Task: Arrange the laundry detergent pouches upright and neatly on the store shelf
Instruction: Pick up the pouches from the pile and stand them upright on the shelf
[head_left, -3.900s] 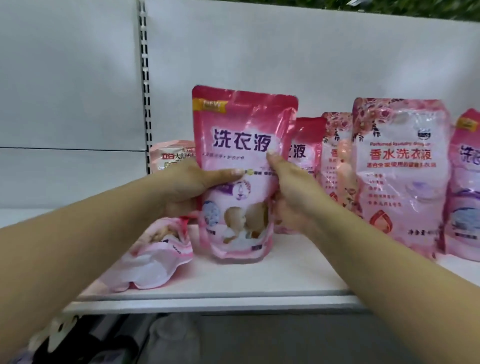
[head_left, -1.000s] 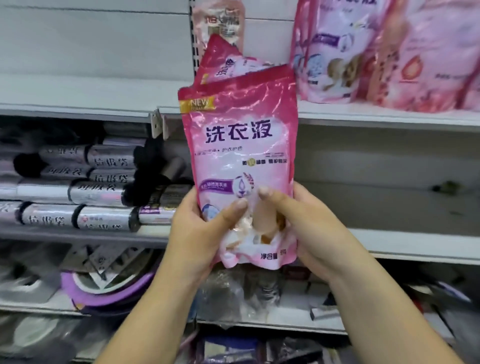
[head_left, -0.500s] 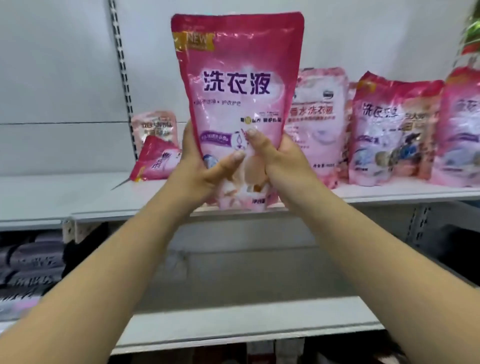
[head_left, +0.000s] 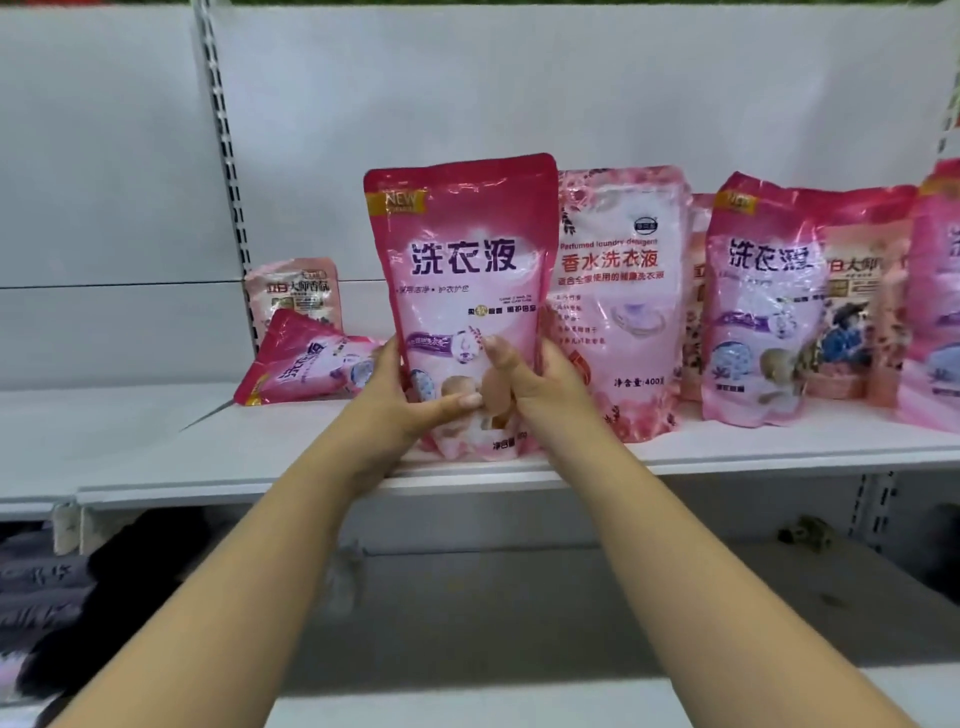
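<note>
A pink detergent pouch (head_left: 462, 270) with purple characters stands upright, its bottom at the front edge of the white shelf (head_left: 753, 449). My left hand (head_left: 400, 400) grips its lower left side, thumb across the front. My right hand (head_left: 540, 384) grips its lower right side, thumb on the front. To its right a pale pink pouch (head_left: 618, 291) stands upright, then another pink pouch (head_left: 763, 306) and several more behind it. To the left one pink pouch (head_left: 311, 361) lies tilted on its side in front of a small upright pouch (head_left: 296, 291).
A slotted metal upright (head_left: 223, 156) divides the white back panel. A further pouch (head_left: 935, 296) is cut off at the right edge. Below, a lower white shelf (head_left: 571, 691) shows, with dark packaged goods (head_left: 47, 592) at the lower left.
Both hands have lowered the pouch from above the shelf down onto the shelf's front edge, next to the pale pink pouch. The view has shifted slightly.
</note>
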